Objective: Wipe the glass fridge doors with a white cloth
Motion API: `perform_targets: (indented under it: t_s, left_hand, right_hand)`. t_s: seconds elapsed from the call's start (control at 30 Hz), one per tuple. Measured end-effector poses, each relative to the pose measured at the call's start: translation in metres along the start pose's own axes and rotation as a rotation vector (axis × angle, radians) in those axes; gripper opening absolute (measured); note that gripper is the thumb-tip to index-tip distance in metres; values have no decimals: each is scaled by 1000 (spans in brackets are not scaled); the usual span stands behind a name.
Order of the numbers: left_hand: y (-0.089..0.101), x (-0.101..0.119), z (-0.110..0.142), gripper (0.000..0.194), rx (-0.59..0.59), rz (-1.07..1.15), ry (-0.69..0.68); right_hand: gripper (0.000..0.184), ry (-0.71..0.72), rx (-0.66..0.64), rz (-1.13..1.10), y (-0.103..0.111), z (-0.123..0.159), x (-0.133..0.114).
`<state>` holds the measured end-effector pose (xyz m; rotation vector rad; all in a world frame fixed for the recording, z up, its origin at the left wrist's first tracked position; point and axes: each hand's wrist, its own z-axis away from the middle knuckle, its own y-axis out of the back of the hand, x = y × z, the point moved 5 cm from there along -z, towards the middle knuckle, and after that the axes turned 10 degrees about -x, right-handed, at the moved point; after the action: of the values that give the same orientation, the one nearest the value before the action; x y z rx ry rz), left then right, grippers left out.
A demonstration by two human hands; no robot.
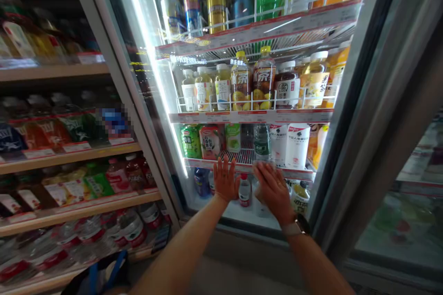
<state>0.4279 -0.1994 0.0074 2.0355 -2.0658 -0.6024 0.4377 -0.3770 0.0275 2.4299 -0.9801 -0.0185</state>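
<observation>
I face an open drinks fridge [249,115] with lit wire shelves. My left hand [225,179] is raised with its fingers spread, palm toward the front rail of the third shelf [242,166]. My right hand [273,188] is beside it, flat and open, fingers stretched toward the same rail under a green-labelled water bottle [262,144]. A watch [297,227] is on my right wrist. Neither hand holds anything. A small red-capped bottle [244,191] stands on the bottom shelf between my hands.
Tea bottles [263,84] fill the second shelf and cans [216,3] the top one. The fridge door [384,115] stands swung open at right. Open wooden shelves [69,156] of bottled drinks run along the left. A blue-strapped bag [100,276] lies low on the left.
</observation>
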Motion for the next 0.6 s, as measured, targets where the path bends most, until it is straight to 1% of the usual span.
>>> perform_targets:
  t_s: [0.07,0.13,0.2,0.23,0.27,0.33,0.4,0.5,0.57,0.6]
  left_hand:
    - [0,0,-1,64,31,4,-2]
    - [-1,0,-2,64,37,8,5]
    - [-2,0,-1,65,28,8,16]
    - [-2,0,-1,65,24,5,18]
    - [-2,1,0,65,22,-1,17]
    - [-1,1,1,65,20,-19,16]
    - [-1,1,0,64,16,-34,16]
    - [2,2,-2,64,26,-34,9]
    - [5,3,-4,63,43,-27,-3]
    - [6,4,-5,63,52,-24,-8]
  right_hand:
    - [63,-156,146,7,17,-2,25]
    - [62,-308,303,9,32,-1,46]
    - [60,-388,411,-2,40,0,55]
    - [60,-399,430,-12,39,1,54]
    - [60,-393,421,-23,35,1,50]
    - [61,-331,335,-39,21,3,32]
    - [61,-214,190,-46,0,9,6]
    - [55,4,-14,-65,-26,22,-30]
    - [51,115,-81,-76,-33,30,-41]
    - [50,155,-98,-75,-34,32,-42]
